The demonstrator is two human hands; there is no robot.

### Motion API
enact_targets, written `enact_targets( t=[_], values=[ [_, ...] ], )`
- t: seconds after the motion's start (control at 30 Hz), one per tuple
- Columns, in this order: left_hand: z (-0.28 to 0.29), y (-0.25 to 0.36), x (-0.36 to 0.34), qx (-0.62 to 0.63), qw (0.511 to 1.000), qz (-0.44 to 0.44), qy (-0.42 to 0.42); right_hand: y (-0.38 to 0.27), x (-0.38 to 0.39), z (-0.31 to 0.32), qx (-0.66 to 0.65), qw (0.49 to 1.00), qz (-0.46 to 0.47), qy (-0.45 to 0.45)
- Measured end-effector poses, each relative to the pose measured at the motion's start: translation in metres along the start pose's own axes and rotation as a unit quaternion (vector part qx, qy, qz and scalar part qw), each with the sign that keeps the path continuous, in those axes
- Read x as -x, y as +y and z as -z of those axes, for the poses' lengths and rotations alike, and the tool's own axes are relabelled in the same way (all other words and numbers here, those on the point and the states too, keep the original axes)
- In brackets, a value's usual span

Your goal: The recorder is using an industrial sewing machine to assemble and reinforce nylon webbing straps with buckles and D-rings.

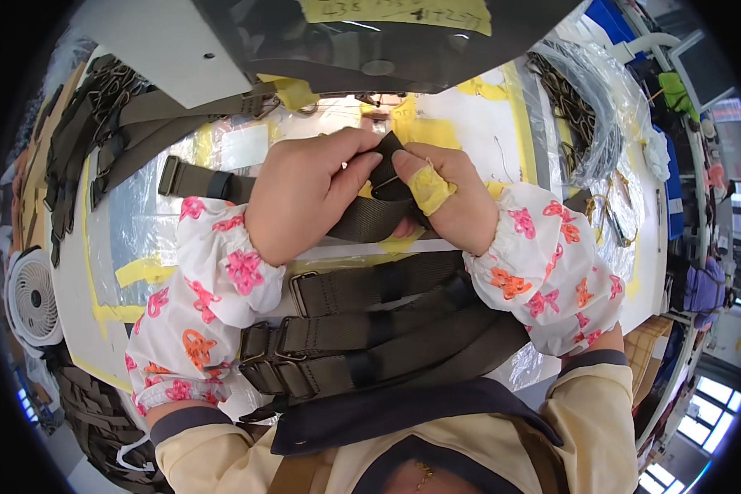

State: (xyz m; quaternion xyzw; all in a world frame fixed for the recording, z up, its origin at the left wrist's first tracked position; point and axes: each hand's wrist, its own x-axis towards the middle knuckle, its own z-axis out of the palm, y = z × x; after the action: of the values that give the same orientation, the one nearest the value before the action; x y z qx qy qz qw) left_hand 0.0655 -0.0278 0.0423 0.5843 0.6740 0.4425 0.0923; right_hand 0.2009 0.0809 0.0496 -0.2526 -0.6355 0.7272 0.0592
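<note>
My left hand (pixel 300 193) is closed, pinching a dark olive webbing strap (pixel 370 221) between thumb and fingers. From the other side my right hand (pixel 457 198) grips the same strap, thumb on top near its raised, folded end. Yellow tape (pixel 430 191) is wrapped around the right thumb. The strap loops down between both hands, and a thin metal edge shows at the fold. To the left of my left hand lies a strap piece with a metal slide buckle (pixel 170 175); whether it joins the held strap is hidden. Several finished-looking straps (pixel 346 329) with buckles lie stacked below my hands.
A dark machine head (pixel 354 53) overhangs the lit work area just beyond my hands. More straps (pixel 148 123) with metal hardware are heaped at far left. Metal hooks (pixel 572 107) lie in plastic at far right. A white fan (pixel 34 298) stands at the left edge.
</note>
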Motion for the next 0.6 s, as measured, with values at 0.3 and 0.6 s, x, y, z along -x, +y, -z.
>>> enact_targets(
  t=[0.3, 0.6],
  values=[
    [-0.002, 0.014, 0.003, -0.37, 0.896, -0.245, -0.026, -0.001, -0.002, 0.001, 0.005, 1.0, -0.014, -0.008],
    [0.008, -0.005, -0.001, 0.154, 0.969, 0.158, -0.116, 0.01, -0.001, -0.002, 0.107, 0.988, 0.107, 0.028]
  ],
)
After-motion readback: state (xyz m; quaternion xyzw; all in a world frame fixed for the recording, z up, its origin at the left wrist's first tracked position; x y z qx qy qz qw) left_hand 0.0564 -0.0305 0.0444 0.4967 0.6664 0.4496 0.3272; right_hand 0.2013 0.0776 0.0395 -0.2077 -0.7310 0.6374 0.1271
